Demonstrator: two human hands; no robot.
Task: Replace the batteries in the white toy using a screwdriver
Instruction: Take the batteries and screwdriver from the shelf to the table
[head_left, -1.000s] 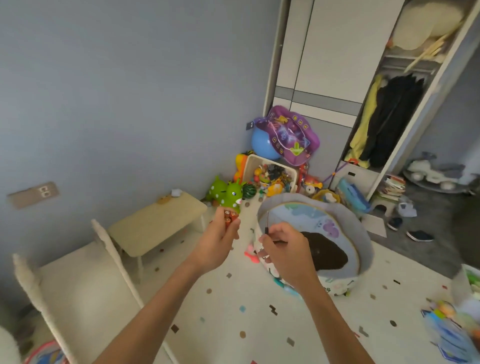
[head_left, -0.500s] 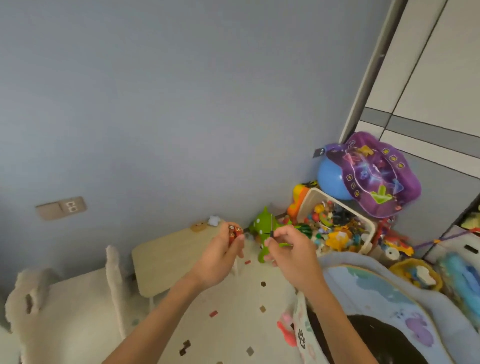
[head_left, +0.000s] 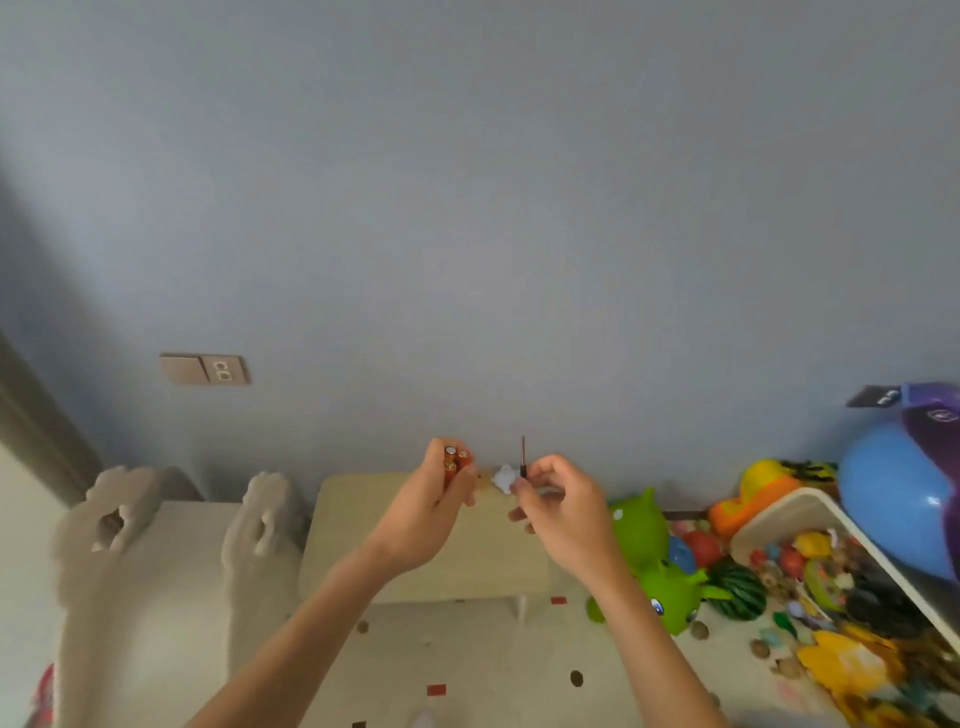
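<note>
Low beige table (head_left: 415, 566) against grey-blue wall (head_left: 467, 208), white toy (head_left: 503, 478) on it. Left hand (head_left: 431, 514) clamps 3 orange batteries (head_left: 454, 464), right hand (head_left: 563, 512) pinches screwdriver (head_left: 522, 462). No legible writing.

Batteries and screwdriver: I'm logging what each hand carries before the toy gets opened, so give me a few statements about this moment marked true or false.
1. The left hand holds orange batteries. True.
2. The right hand holds the screwdriver with its shaft pointing down. False: the shaft points up.
3. The white toy rests at the far edge of the small table. True.
4. The screwdriver tip is in the white toy. False: the tip is in the air, above it.
5. The table stands against the wall. True.
</note>
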